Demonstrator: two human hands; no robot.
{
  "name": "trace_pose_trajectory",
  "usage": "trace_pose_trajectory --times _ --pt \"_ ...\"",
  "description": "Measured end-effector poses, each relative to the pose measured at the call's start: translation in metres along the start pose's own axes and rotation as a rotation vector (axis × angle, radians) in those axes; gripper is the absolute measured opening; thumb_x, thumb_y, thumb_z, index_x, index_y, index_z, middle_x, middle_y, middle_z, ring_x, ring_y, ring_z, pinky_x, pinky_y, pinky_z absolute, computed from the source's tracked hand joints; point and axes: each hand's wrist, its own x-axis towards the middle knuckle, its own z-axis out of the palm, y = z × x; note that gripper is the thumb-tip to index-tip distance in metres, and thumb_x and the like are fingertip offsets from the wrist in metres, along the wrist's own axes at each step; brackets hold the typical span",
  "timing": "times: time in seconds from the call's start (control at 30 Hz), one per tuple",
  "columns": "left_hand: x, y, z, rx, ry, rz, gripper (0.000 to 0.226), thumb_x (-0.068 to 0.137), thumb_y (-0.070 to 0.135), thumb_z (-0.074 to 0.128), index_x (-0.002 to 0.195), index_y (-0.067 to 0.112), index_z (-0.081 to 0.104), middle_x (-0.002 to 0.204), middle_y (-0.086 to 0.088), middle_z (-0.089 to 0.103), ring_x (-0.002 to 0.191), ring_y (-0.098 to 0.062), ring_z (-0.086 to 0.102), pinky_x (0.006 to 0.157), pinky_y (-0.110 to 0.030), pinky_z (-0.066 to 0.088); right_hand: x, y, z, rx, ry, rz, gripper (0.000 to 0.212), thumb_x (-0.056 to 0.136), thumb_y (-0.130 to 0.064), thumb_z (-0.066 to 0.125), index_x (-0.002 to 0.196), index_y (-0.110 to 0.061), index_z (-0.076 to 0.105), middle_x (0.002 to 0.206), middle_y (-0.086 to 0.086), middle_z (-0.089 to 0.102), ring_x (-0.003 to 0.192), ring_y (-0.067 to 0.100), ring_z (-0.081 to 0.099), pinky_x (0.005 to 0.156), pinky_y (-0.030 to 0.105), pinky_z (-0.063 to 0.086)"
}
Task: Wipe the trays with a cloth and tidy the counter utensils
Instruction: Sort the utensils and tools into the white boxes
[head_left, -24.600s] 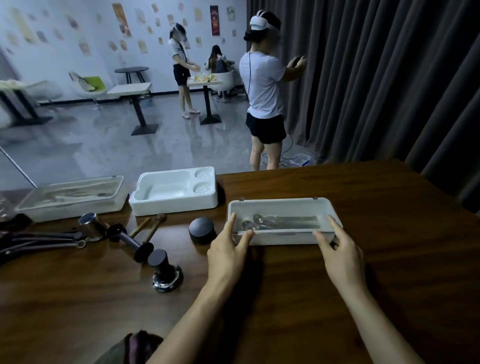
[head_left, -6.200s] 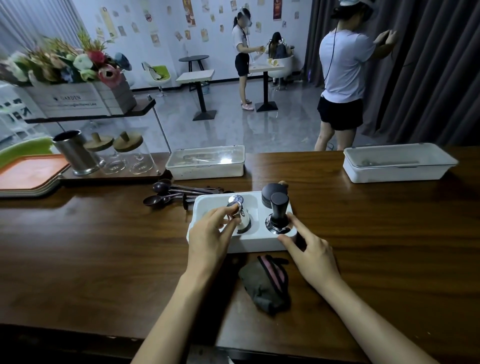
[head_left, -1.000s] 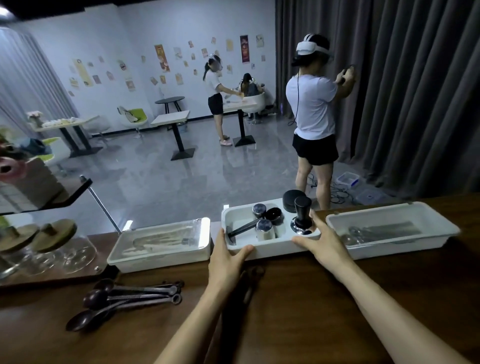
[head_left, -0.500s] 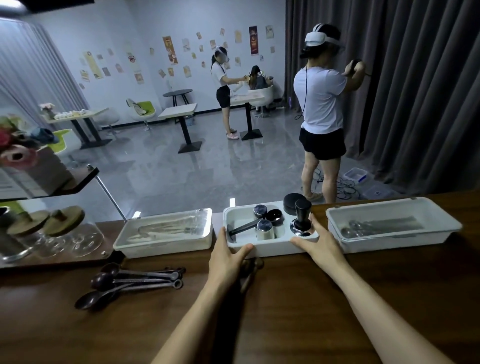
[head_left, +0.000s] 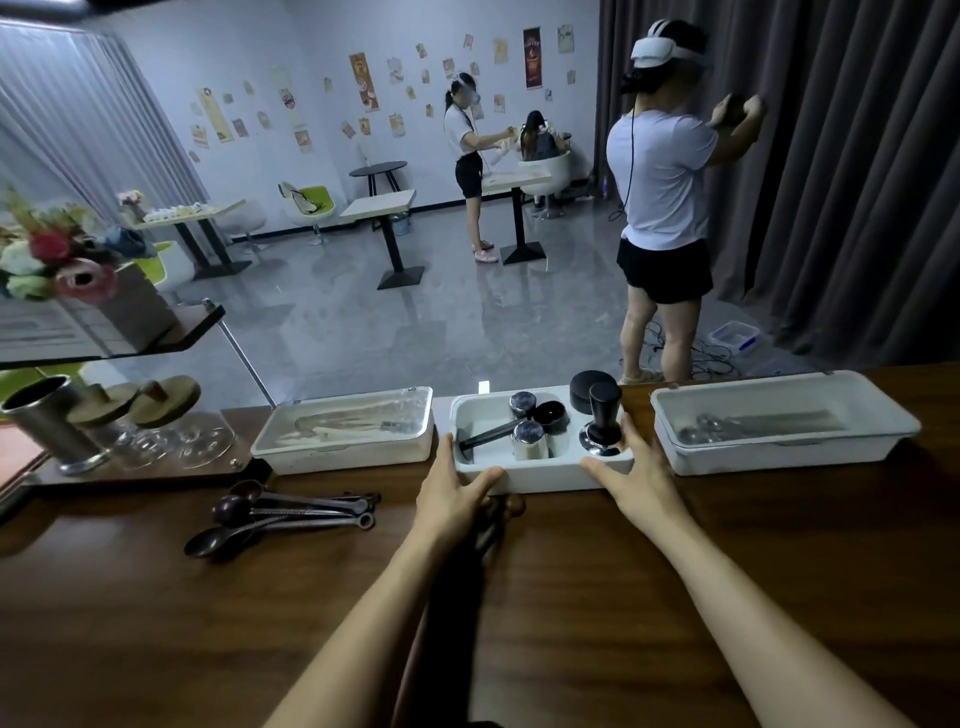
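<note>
A white compartment tray (head_left: 540, 475) sits at the counter's far edge, holding a black tamper (head_left: 602, 421), metal cups (head_left: 529, 439) and a dark-handled tool. My left hand (head_left: 452, 493) touches its near left corner, thumb on the front wall. My right hand (head_left: 636, 470) rests with spread fingers against its right end. A lidded clear-top tray (head_left: 348, 434) stands to the left and a white tray with metal spoons (head_left: 779, 426) to the right. Dark measuring spoons (head_left: 280, 512) lie loose on the counter.
The wooden counter (head_left: 675, 597) stretches toward me. A raised board at left carries a metal cup (head_left: 44, 423), glass jars with wooden lids (head_left: 156, 415) and a flower box (head_left: 78, 280). Beyond the counter stand a person in a headset (head_left: 662, 208), café tables and dark curtains.
Over the last second the view tilted slightly and both hands stayed against the compartment tray, which sits between the two other trays. Earlier it was nearer me with a cloth beside it.
</note>
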Motion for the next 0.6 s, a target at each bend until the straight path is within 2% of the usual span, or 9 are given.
trace_pose_trajectory --times 0.07,0.17,0.2,0.27,0.3,0.37,0.43,0.47,0.6 --pt "0.0 -0.001 0.0 0.027 -0.015 0.003 0.057 0.088 0.047 0.073 0.134 0.036 0.041 0.112 0.007 0.07 0.094 -0.011 0.067 0.086 -0.03 0.049 -0.001 -0.001 0.0 -0.002 -0.007 -0.017 0.085 0.091 -0.037 0.07 0.159 -0.023 0.019 0.163 0.003 0.022 0.15 0.019 0.015 0.117 0.03 0.013" --pt "-0.002 -0.005 -0.005 0.107 -0.072 0.005 0.065 0.091 0.054 0.063 0.147 0.041 0.032 0.118 0.006 0.071 0.108 -0.019 0.066 0.098 -0.038 0.05 -0.003 0.001 0.001 -0.016 -0.022 -0.03 0.085 0.093 -0.039 0.066 0.159 -0.023 0.015 0.165 0.0 0.017 0.151 0.016 0.01 0.118 0.03 0.009" --pt "-0.005 -0.007 -0.009 0.112 -0.091 0.0 0.069 0.092 0.055 0.061 0.152 0.042 0.029 0.116 0.006 0.071 0.108 -0.018 0.066 0.099 -0.038 0.05 -0.003 0.001 0.001 -0.016 -0.025 -0.03 0.086 0.094 -0.041 0.065 0.16 -0.024 0.013 0.165 -0.001 0.016 0.151 0.016 0.008 0.119 0.031 0.008" --pt "-0.018 -0.012 -0.018 0.104 -0.096 -0.001 0.06 0.094 0.052 0.062 0.148 0.039 0.037 0.108 0.008 0.072 0.105 -0.016 0.067 0.096 -0.035 0.05 -0.004 0.003 0.001 -0.018 -0.015 -0.028 0.089 0.093 -0.044 0.065 0.16 -0.026 0.01 0.166 -0.002 0.015 0.152 0.017 0.007 0.12 0.034 0.009" --pt "-0.027 -0.016 -0.024 0.093 -0.082 0.002 0.058 0.095 0.052 0.064 0.145 0.037 0.041 0.111 0.011 0.071 0.109 -0.015 0.066 0.096 -0.033 0.05 -0.005 0.004 0.001 -0.026 -0.002 -0.02 0.091 0.091 -0.046 0.066 0.16 -0.027 0.009 0.166 -0.001 0.015 0.152 0.018 0.008 0.12 0.036 0.01" --pt "-0.047 -0.028 -0.037 0.057 -0.057 -0.011 0.07 0.096 0.05 0.064 0.156 0.034 0.032 0.125 0.011 0.063 0.125 -0.013 0.058 0.101 -0.03 0.044 -0.01 0.006 0.004 -0.059 0.042 0.01 0.096 0.089 -0.051 0.067 0.16 -0.026 0.008 0.166 0.001 0.015 0.152 0.021 0.011 0.121 0.041 0.013" --pt "-0.068 -0.044 -0.05 0.036 -0.028 -0.012 0.075 0.098 0.043 0.063 0.161 0.028 0.025 0.132 0.005 0.064 0.135 -0.014 0.052 0.103 -0.026 0.037 -0.025 0.008 0.012 -0.09 0.12 0.008 0.092 0.089 -0.052 0.065 0.16 -0.023 0.012 0.166 0.003 0.016 0.151 0.024 0.015 0.122 0.044 0.016" --pt "-0.076 -0.054 -0.058 0.016 -0.013 -0.017 0.072 0.099 0.041 0.064 0.161 0.027 0.028 0.133 0.006 0.064 0.136 -0.013 0.051 0.105 -0.025 0.037 -0.035 0.008 0.017 -0.105 0.153 -0.006 0.088 0.091 -0.05 0.064 0.159 -0.022 0.016 0.165 0.003 0.017 0.151 0.024 0.016 0.121 0.043 0.017" --pt "-0.104 -0.092 -0.097 -0.076 0.063 0.009 0.055 0.097 0.041 0.066 0.148 0.044 0.045 0.138 0.009 0.063 0.125 -0.007 0.059 0.11 -0.033 0.045 -0.079 -0.005 0.044 -0.123 0.204 0.0 0.074 0.096 -0.04 0.061 0.158 -0.023 0.023 0.167 0.0 0.011 0.151 0.026 0.017 0.12 0.045 0.02"
